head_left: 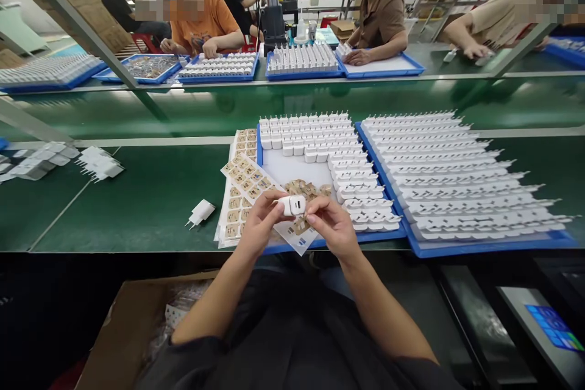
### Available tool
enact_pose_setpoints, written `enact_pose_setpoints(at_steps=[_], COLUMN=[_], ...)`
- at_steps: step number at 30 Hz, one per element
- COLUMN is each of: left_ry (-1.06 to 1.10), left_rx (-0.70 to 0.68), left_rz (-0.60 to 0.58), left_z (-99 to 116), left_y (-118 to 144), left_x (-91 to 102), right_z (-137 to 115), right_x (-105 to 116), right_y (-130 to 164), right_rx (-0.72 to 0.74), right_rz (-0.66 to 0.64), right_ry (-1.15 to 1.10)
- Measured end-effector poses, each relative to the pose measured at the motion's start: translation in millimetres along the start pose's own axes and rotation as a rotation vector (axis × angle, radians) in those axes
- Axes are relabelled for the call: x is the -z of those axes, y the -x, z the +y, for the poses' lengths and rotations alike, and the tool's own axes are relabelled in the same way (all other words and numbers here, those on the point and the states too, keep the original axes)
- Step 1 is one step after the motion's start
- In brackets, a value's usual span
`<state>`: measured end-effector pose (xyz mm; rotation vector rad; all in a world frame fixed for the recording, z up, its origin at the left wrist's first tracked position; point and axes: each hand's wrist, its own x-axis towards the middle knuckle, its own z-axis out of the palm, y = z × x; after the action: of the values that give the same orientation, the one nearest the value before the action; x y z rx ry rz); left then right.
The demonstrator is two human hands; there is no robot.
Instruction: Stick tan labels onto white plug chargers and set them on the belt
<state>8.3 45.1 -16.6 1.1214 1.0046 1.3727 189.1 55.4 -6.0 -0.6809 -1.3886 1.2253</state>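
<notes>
My left hand (261, 219) grips a white charger plug (292, 205) by its left end, its face with a dark port slot turned up toward me. Thumb and fingertips of my right hand (335, 224) are pinched together at the charger's right edge; whatever they hold is too small to make out. Below both hands lie a sticker sheet (250, 178) and a heap of peeled brownish sticker pieces (299, 187). These lie partly over a blue tray (292, 167) with rows of white chargers, pins up. One loose charger (201, 213) rests on the green bench to the left.
A second blue tray (466, 183) full of chargers stands at the right. More loose chargers (99, 163) lie at the far left. An open cardboard box (123, 323) sits below the bench edge. Across the line, several people work at blue trays (301, 75).
</notes>
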Motion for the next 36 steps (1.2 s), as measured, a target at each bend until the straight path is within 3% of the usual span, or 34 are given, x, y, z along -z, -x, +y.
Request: enact_pose_setpoints(at_steps=[3,6,9,13,17,36], left_ry=[-0.131,-0.162,-0.182,-0.267,-0.341,-0.428], left_rx=[-0.12,-0.152,-0.169,-0.197,-0.217,-0.284], left_rz=[0.021,-0.035,-0.066,0.014,0.014,-0.011], left_z=[-9,-16,-24,-30,-29,-19], left_y=[15,27,35,39,41,43], left_x=[-3.5,-3.0,-0.7,3.2,4.9,7.6], right_z=[-6,-5,-3,-6,-11,-8], right_x=[-4,-6,-9,-13,-16,-24], right_y=[7,13,18,21,18,14], right_rx=[-0.033,-0.044,-0.081,-0.122,-0.107,-0.136], right_rz=[0.062,0.103,0.069,0.026,0.101,0.129], right_ry=[0.018,0.029,0.015,-0.01,0.07,0.075])
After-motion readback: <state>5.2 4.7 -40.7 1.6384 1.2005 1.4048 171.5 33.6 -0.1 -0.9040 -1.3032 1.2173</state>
